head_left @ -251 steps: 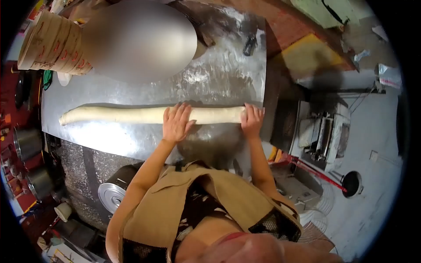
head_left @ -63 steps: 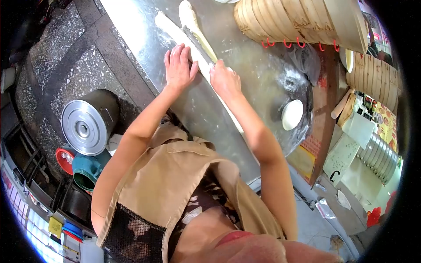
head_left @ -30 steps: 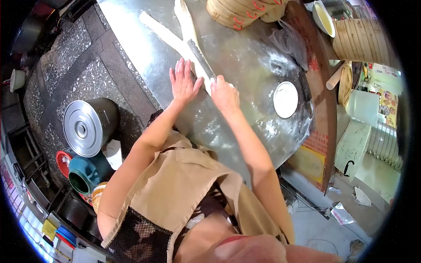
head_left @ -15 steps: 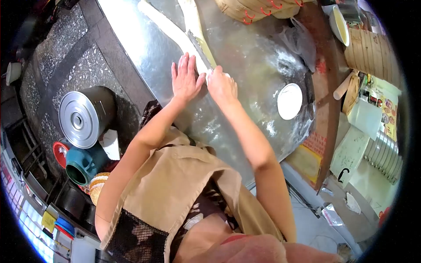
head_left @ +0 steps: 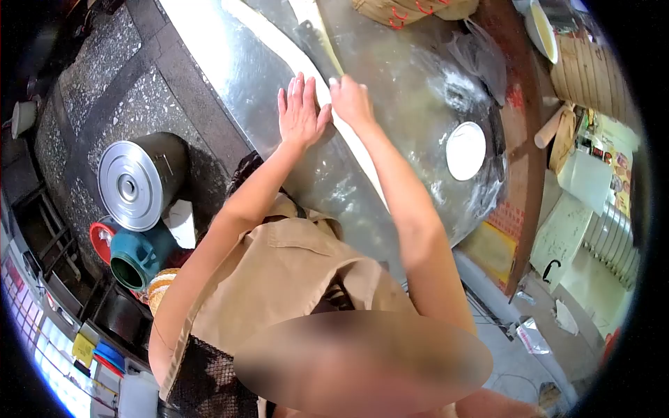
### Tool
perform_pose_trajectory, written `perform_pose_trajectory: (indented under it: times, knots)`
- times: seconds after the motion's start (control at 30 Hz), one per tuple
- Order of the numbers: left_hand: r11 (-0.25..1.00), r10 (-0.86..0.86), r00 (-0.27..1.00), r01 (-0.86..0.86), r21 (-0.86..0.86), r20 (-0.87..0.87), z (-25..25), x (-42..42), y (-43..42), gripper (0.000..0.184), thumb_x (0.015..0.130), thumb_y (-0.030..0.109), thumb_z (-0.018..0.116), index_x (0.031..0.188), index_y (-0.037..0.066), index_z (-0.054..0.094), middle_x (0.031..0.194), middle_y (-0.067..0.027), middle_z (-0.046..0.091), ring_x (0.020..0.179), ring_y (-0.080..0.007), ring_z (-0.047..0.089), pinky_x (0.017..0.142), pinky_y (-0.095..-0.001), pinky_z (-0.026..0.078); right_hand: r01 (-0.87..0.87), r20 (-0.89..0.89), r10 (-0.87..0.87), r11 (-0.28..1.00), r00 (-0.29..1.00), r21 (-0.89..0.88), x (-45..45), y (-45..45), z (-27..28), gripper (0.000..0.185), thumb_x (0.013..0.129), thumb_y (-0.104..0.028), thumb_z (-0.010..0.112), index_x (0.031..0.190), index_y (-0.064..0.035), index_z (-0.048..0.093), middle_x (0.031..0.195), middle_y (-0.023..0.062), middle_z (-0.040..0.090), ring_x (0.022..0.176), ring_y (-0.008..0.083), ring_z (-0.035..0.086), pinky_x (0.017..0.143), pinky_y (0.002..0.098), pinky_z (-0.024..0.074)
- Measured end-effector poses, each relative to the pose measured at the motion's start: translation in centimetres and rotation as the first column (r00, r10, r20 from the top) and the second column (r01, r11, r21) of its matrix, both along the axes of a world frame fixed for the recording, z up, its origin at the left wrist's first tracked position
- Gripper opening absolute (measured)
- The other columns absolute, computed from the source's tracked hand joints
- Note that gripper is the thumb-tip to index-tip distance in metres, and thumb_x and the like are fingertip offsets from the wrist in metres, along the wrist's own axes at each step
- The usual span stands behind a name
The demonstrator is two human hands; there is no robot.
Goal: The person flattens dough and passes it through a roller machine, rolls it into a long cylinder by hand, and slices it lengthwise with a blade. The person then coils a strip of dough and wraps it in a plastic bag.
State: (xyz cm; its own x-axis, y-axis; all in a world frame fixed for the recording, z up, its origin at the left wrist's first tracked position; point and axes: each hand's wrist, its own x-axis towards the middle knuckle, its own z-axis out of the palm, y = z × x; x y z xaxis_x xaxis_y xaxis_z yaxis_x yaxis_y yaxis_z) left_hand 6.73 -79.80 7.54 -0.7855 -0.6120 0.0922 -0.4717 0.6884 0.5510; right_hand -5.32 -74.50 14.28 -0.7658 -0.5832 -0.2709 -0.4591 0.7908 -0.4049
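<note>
A long pale strip of dough (head_left: 272, 42) runs diagonally across the metal worktop (head_left: 341, 209), passing between my hands and under my right forearm. Beyond it lies a second dough strip (head_left: 311, 15). My left hand (head_left: 302, 117) rests flat with fingers stretched, its fingertips against the near edge of the long strip. In my right hand (head_left: 352, 103) is a knife (head_left: 318, 52), its grey blade pointing away from me between the two strips. My fingers cover the handle.
A white round dish (head_left: 465, 151) stands to the right among flour smears, with a clear plastic bag (head_left: 481, 59) farther back. Cloth with red loops (head_left: 411, 10) lies at the far edge. On the floor at left are a lidded metal pot (head_left: 132, 184) and a teal jug (head_left: 136, 258).
Both hands have shifted slightly away from me, the right one more. The long strip now extends toward me under my right forearm, and the blade has separated from it.
</note>
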Motion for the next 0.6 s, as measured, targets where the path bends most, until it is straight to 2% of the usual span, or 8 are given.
perform_pose_trajectory:
  times: [0.03, 0.13, 0.17, 0.23, 0.27, 0.33, 0.5, 0.6]
  knots:
    - [1.000, 0.009, 1.000, -0.009, 0.003, -0.019, 0.1, -0.1, 0.1, 0.073, 0.090, 0.045, 0.051, 0.148, 0.010, 0.023, 0.154, -0.0150, 0.023, 0.142, -0.0303, 0.024, 0.116, -0.0513, 0.012, 0.010, -0.008, -0.010, 1.000, 1.000, -0.003, -0.1, 0.7, 0.7, 0.029, 0.092, -0.030, 0.051, 0.090, -0.0012, 0.056, 0.081, 0.0264, 0.066, 0.080, 0.0471, 0.064, 0.074, 0.0550, 0.0500]
    - [0.999, 0.025, 0.997, -0.027, -0.027, -0.080, -0.2, -0.2, 0.2, 0.074, 0.087, 0.045, 0.056, 0.145, 0.009, 0.028, 0.151, -0.0161, 0.028, 0.140, -0.0311, 0.027, 0.115, -0.0524, 0.014, 0.114, -0.150, -0.168, 0.942, 0.974, -0.315, 0.3, 3.8, 3.3, 0.031, 0.093, -0.031, 0.051, 0.087, -0.0013, 0.055, 0.074, 0.0287, 0.062, 0.077, 0.0495, 0.061, 0.070, 0.0557, 0.0473]
    - [0.999, 0.020, 0.995, -0.023, -0.027, -0.102, 0.0, -0.1, 0.2, 0.074, 0.087, 0.044, 0.057, 0.144, 0.009, 0.028, 0.150, -0.0165, 0.029, 0.139, -0.0312, 0.027, 0.115, -0.0529, 0.014, 0.130, -0.148, -0.183, 0.942, 0.972, -0.308, 0.7, 5.4, 5.2, 0.031, 0.093, -0.031, 0.051, 0.087, -0.0013, 0.055, 0.074, 0.0287, 0.062, 0.077, 0.0495, 0.061, 0.070, 0.0557, 0.0473]
    - [1.000, 0.016, 0.989, -0.018, -0.012, -0.145, 0.1, 0.0, 0.2, 0.072, 0.088, 0.043, 0.056, 0.144, 0.007, 0.027, 0.148, -0.0195, 0.031, 0.138, -0.0317, 0.029, 0.114, -0.0522, 0.016, 0.068, -0.153, -0.098, 0.979, 0.983, -0.193, 1.8, 8.7, 8.5, 0.031, 0.093, -0.032, 0.051, 0.089, -0.0015, 0.054, 0.074, 0.0267, 0.063, 0.075, 0.0483, 0.062, 0.069, 0.0555, 0.0477]
    - [1.000, 0.013, 0.987, -0.015, -0.010, -0.161, -0.1, 0.0, 0.1, 0.073, 0.088, 0.042, 0.057, 0.144, 0.008, 0.027, 0.148, -0.0192, 0.030, 0.139, -0.0317, 0.029, 0.114, -0.0532, 0.017, 0.079, -0.157, -0.110, 0.978, 0.981, -0.192, 2.8, 10.4, 9.3, 0.031, 0.093, -0.032, 0.051, 0.089, -0.0015, 0.054, 0.074, 0.0267, 0.063, 0.075, 0.0483, 0.062, 0.069, 0.0555, 0.0477]
    - [1.000, 0.005, 0.982, -0.004, 0.004, -0.187, -0.3, 0.1, 0.2, 0.075, 0.087, 0.043, 0.058, 0.145, 0.008, 0.025, 0.149, -0.0199, 0.028, 0.139, -0.0337, 0.028, 0.113, -0.0551, 0.018, 0.045, -0.125, -0.029, 0.991, 0.992, 0.126, 4.9, 13.2, 10.6, 0.029, 0.094, -0.031, 0.050, 0.092, -0.0022, 0.053, 0.075, 0.0246, 0.064, 0.076, 0.0463, 0.063, 0.069, 0.0551, 0.0482]
    - [0.996, 0.023, 0.969, -0.043, -0.076, -0.246, -0.7, 0.5, 0.4, 0.075, 0.089, 0.041, 0.056, 0.147, 0.008, 0.021, 0.150, -0.0221, 0.023, 0.139, -0.0382, 0.024, 0.113, -0.0575, 0.013, 0.005, -0.078, 0.009, 0.984, 0.997, 0.179, 7.9, 16.6, 9.2, 0.026, 0.094, -0.029, 0.049, 0.094, -0.0036, 0.052, 0.079, 0.0229, 0.066, 0.076, 0.0440, 0.064, 0.071, 0.0542, 0.0492]
    - [0.998, 0.058, 0.957, -0.066, -0.020, -0.283, 0.5, 0.1, -0.1, 0.070, 0.090, 0.035, 0.054, 0.147, 0.007, 0.023, 0.151, -0.0226, 0.022, 0.140, -0.0378, 0.022, 0.112, -0.0578, 0.013, -0.002, -0.070, 0.016, 0.982, 0.997, 0.189, 8.0, 16.9, 8.8, 0.025, 0.094, -0.028, 0.049, 0.094, -0.0035, 0.052, 0.080, 0.0228, 0.066, 0.077, 0.0437, 0.064, 0.072, 0.0533, 0.0496]
